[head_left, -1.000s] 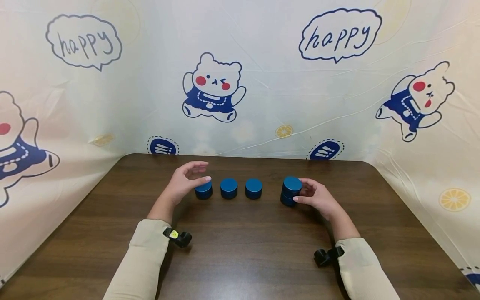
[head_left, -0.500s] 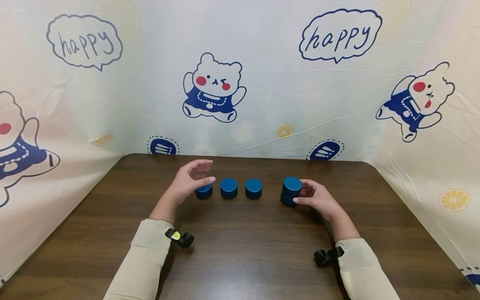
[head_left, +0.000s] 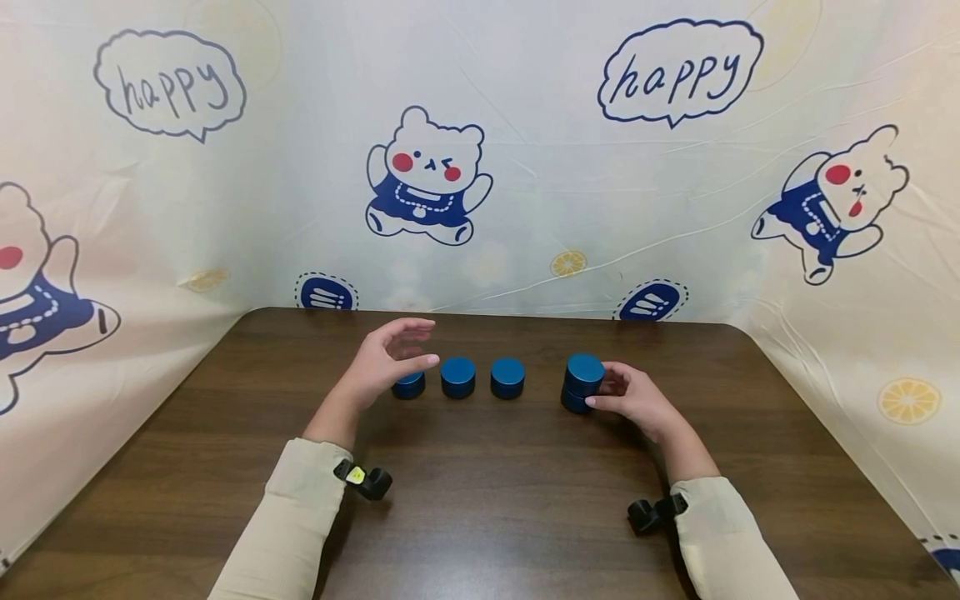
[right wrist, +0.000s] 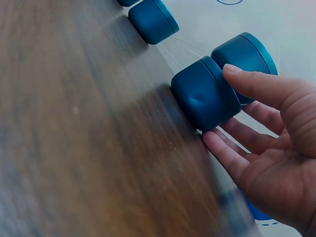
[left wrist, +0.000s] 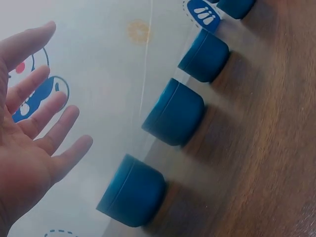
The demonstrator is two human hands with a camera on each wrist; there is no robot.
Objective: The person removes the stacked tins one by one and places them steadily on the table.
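Small round blue lidded tins stand on the table. My left hand hovers with spread, relaxed fingers over the leftmost tin, partly covering it; the left wrist view shows the palm holding nothing. To the right stand a second tin and a third tin, apart from each other. Farther right, an upper tin sits on a lower tin. My right hand grips this stack from its right side, thumb near the seam between the two tins, fingers bent behind.
A dark brown wooden table lies under everything. Behind it hangs a pale curtain printed with bears and the word "happy". A small black camera is strapped on the left sleeve, another camera on the right.
My left hand has drifted slightly right and away over the leftmost tin, its thumb moving toward the second tin. The right hand and the stack have stayed in place.
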